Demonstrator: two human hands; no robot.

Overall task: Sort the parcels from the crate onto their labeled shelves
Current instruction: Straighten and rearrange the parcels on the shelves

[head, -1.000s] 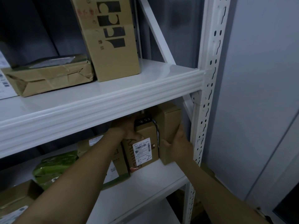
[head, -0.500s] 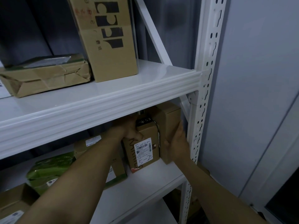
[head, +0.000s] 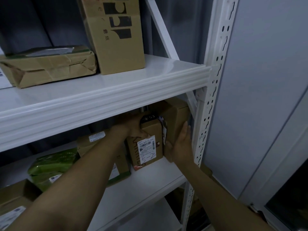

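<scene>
On the lower white shelf (head: 141, 185) stands a small brown parcel (head: 148, 144) with a white label marked "5-2". My left hand (head: 131, 127) grips its upper left corner from above. A taller plain cardboard box (head: 175, 120) stands just right of it, against the rack post. My right hand (head: 180, 145) lies with straight fingers flat against that box's front right face, the thumb near its lower edge.
The white rack post (head: 210, 100) rises right of my right hand. Further left on the lower shelf are another brown box (head: 93, 142), a green bag (head: 53, 165) and a carton (head: 13, 197). The upper shelf (head: 100, 95) holds a flat wrapped parcel (head: 48, 67) and a tall box (head: 116, 39).
Both hands stay on the two boxes in nearly the same spots. The view has shifted slightly left and closer.
</scene>
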